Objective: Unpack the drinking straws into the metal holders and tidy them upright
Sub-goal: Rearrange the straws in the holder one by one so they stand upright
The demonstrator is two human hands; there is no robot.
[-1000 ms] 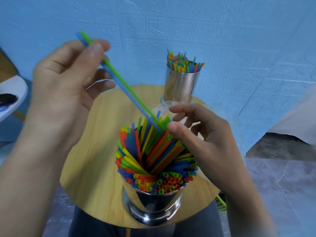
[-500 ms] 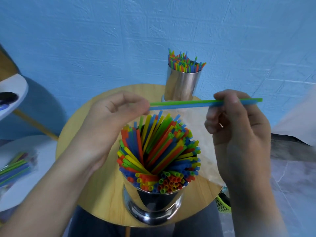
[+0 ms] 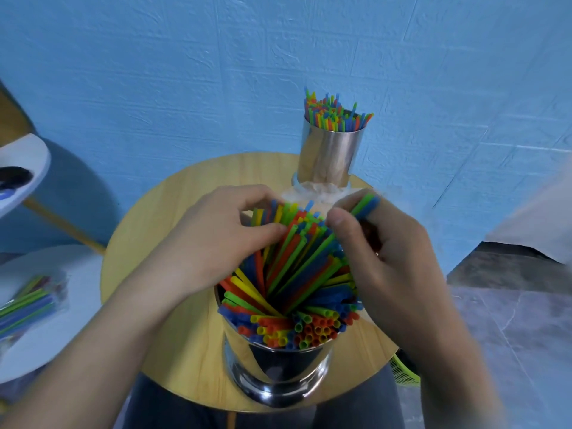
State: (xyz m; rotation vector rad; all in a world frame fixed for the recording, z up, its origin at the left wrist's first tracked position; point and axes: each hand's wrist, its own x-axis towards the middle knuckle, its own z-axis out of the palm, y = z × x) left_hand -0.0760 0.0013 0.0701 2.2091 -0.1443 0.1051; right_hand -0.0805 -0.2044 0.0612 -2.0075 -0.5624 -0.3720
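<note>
Both hands have dropped onto the near holder [image 3: 278,366].

Half a second ago the green and blue straws [image 3: 365,206] lay level, held between both hands. Now the right hand [image 3: 390,255] alone pinches them by their top ends, slanting down into the bundle [image 3: 294,274] just left of its thumb. The left hand [image 3: 216,243] has let go and curls thumb and fingers round the bundle's far tips. The far holder [image 3: 331,156] stands full beyond both grips on the round table [image 3: 148,243].
</note>
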